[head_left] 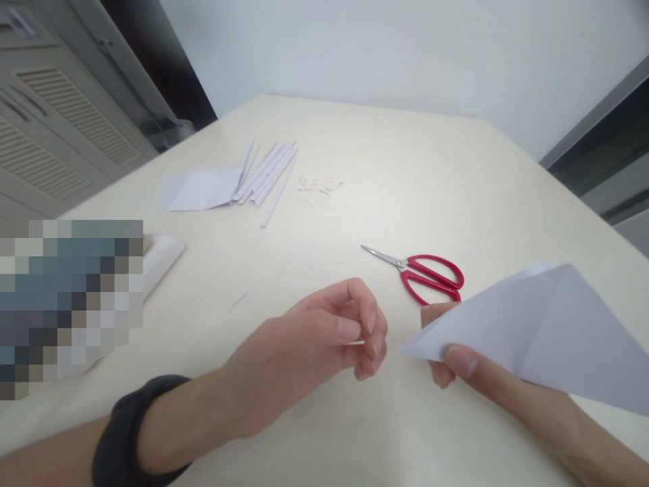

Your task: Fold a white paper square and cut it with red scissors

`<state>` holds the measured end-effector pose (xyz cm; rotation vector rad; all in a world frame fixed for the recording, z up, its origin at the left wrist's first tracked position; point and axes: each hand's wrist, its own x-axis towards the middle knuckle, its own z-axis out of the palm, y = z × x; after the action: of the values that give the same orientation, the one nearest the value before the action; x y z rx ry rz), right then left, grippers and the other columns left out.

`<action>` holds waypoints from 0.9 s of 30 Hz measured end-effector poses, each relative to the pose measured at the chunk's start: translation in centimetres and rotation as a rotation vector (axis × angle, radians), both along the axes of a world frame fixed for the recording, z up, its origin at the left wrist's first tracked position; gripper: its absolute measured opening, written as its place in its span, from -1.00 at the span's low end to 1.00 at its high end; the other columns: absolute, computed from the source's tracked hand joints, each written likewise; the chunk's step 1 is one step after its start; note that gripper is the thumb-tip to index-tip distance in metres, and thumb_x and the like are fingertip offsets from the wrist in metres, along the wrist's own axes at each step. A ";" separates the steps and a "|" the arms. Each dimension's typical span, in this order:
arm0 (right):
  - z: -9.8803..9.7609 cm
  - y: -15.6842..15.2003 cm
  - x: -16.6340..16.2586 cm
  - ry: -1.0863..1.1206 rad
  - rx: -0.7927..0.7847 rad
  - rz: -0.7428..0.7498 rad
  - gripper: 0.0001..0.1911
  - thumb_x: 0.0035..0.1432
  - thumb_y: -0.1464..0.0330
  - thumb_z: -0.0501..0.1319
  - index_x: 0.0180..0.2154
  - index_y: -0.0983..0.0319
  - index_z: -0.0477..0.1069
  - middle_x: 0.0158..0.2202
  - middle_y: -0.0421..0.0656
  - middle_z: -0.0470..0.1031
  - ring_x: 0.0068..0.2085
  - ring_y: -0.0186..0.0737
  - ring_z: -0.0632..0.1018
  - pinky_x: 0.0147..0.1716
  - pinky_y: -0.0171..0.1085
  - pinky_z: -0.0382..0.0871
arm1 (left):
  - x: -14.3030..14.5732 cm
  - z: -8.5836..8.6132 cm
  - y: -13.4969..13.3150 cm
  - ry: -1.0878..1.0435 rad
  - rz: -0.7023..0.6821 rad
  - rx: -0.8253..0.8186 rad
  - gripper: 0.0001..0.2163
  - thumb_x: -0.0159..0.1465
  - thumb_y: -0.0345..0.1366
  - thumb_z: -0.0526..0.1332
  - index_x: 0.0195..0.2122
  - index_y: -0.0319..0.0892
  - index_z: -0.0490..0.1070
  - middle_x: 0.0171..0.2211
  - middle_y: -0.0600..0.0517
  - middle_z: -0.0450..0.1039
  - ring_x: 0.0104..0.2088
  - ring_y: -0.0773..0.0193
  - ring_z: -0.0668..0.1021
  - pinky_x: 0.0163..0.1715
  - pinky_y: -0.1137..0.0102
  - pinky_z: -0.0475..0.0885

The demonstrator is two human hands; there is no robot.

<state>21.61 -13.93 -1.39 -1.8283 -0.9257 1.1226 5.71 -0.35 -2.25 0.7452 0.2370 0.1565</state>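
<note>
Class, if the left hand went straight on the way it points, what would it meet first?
Probably the pointed end of the folded paper or the right hand holding it; depth is unclear from this single view.

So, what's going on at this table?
A person's right hand holds a folded paper near one tip. The loosely curled left hand is beside that tip, not touching it, with nothing visible in its grip. Red-handled scissors lie on the table just beyond; strips and scraps lie farther back.
</note>
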 end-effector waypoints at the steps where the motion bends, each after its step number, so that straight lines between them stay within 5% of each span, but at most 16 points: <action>1: 0.0 0.0 0.0 0.022 -0.047 0.027 -0.75 -0.07 0.17 0.17 -0.62 0.14 0.23 -0.65 -0.25 0.26 -0.58 -0.26 0.34 -0.56 -0.28 0.22 | 0.0 0.0 0.0 -0.012 -0.004 -0.018 -0.95 0.15 -0.38 0.22 -0.42 -0.23 0.35 -0.45 0.04 0.32 -0.43 0.35 0.39 -0.38 0.43 0.27; 8: -0.9 0.4 -0.1 0.082 -0.182 0.312 -0.72 -0.02 0.09 0.21 -0.50 0.17 0.34 -0.53 -0.21 0.35 -0.47 -0.21 0.40 -0.48 -0.26 0.32 | 0.3 0.0 -0.1 -0.022 -0.011 0.038 -0.89 0.09 -0.42 0.26 -0.44 -0.22 0.30 -0.47 0.08 0.27 -0.43 0.36 0.35 -0.38 0.44 0.26; 12: -1.1 0.7 -0.2 0.158 -0.258 0.335 -0.78 0.01 0.12 0.26 -0.39 0.14 0.43 -0.40 -0.21 0.46 -0.35 -0.16 0.49 -0.35 -0.24 0.37 | 0.2 -0.4 -0.2 -0.006 -0.078 0.080 -0.82 0.11 -0.43 0.31 -0.39 -0.18 0.27 -0.43 0.11 0.29 -0.40 0.36 0.42 -0.37 0.43 0.27; 27: -0.7 0.5 0.2 0.247 -0.108 0.373 -0.84 0.13 0.21 0.29 -0.37 0.15 0.52 -0.36 -0.24 0.54 -0.29 -0.24 0.57 -0.28 -0.35 0.48 | 0.1 -1.1 -0.1 0.034 -0.124 0.120 -0.81 0.16 -0.52 0.31 -0.36 -0.19 0.29 -0.36 0.11 0.35 -0.35 0.40 0.44 -0.35 0.49 0.33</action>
<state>21.77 -13.44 -2.10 -1.5890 -1.1024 1.6154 5.84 -0.43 -3.32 0.8798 0.2150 0.0408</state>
